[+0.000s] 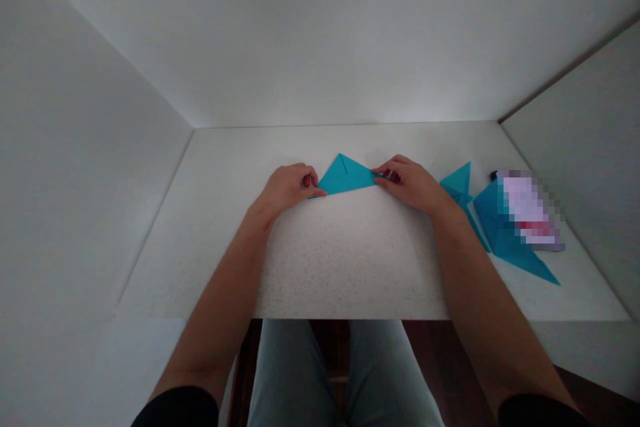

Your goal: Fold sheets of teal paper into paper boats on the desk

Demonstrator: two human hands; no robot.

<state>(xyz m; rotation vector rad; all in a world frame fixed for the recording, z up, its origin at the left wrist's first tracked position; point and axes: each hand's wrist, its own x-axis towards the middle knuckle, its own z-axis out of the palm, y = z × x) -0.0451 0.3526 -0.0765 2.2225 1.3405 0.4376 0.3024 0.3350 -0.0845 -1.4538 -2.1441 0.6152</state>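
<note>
Blue origami triangle (346, 175) held flat on a speckled white worktop (350, 260), its long edge crosswise, tip pointing away: left hand (287, 188) and right hand (407, 185) pinch its side corners. Folded blue paper (500, 230) and a pixelated object (527, 210) lie right of the right hand.

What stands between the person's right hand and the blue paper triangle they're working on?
Nothing visible does. The right hand is touching the triangle's right corner, and the blue paper triangle also has the left hand at its left corner. The other folded blue paper pieces lie further right, clear of that gap.
</note>
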